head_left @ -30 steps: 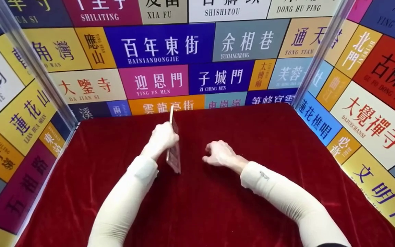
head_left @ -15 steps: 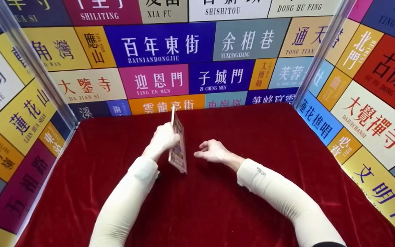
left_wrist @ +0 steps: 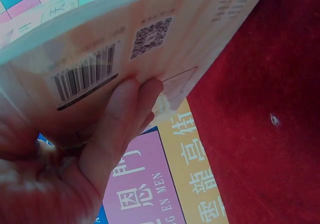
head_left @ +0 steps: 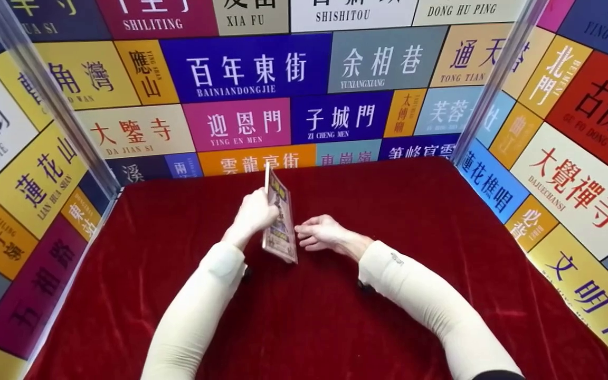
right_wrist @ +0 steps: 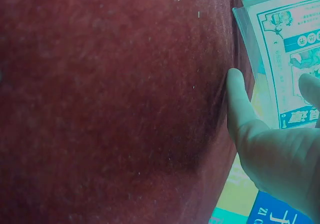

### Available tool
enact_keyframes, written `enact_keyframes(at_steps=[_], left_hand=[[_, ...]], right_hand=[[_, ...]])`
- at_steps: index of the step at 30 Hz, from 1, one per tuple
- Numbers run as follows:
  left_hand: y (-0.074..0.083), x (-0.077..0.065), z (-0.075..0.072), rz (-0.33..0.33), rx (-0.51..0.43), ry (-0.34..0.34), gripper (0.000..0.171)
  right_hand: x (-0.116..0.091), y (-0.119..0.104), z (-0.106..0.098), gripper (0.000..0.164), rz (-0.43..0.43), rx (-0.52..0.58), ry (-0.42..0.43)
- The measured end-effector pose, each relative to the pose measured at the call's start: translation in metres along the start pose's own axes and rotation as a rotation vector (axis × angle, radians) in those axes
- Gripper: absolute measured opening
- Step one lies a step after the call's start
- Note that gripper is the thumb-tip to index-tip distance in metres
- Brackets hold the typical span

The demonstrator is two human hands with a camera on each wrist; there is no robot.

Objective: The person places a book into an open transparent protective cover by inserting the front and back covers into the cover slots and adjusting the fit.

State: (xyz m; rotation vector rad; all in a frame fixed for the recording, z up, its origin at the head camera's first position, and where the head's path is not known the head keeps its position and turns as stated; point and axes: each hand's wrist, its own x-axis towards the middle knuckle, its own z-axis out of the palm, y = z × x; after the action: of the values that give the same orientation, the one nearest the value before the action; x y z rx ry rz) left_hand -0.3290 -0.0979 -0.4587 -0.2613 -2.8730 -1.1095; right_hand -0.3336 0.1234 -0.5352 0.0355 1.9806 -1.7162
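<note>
A thin paperback book (head_left: 284, 227) stands near-upright over the red cloth, its printed front cover angled to the right. My left hand (head_left: 254, 214) grips it by the far-left side. In the left wrist view, the fingers (left_wrist: 122, 101) lie against the back cover of the book (left_wrist: 195, 29), which carries a barcode and a QR code; the thumb is hidden. My right hand (head_left: 325, 235) holds nothing, with loosely bent fingers right at the book's near-right edge. In the right wrist view, the right hand (right_wrist: 280, 154) overlaps the book (right_wrist: 272, 39), with its thumb and a finger spread apart.
Red velvet cloth (head_left: 335, 316) covers the table. Colourful sign panels (head_left: 246, 68) with Chinese lettering form walls at the back and on both sides, joined by metal corner posts (head_left: 494, 84).
The book has turned so that more of its front cover shows, and its lower edge has swung right. My right hand has moved left to the book's edge, its fingers uncurling somewhat.
</note>
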Motion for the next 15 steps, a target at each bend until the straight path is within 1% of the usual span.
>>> enact_keyframes(at_steps=[4, 9, 13, 15], left_hand=[[-0.002, 0.000, 0.001, -0.020, -0.103, -0.024, 0.048], [-0.005, -0.001, 0.001, -0.041, -0.281, -0.066, 0.055], [-0.010, -0.002, 0.003, -0.059, -0.390, -0.082, 0.057], [-0.014, -0.002, 0.006, -0.076, -0.456, -0.090, 0.057]], right_hand=[[0.002, 0.001, 0.000, 0.035, 0.018, 0.051, -0.025], [0.003, 0.001, 0.001, 0.029, 0.030, 0.121, -0.057], [0.002, 0.002, -0.002, 0.022, 0.040, 0.154, -0.061], [0.002, 0.003, -0.004, 0.022, 0.041, 0.159, -0.054]])
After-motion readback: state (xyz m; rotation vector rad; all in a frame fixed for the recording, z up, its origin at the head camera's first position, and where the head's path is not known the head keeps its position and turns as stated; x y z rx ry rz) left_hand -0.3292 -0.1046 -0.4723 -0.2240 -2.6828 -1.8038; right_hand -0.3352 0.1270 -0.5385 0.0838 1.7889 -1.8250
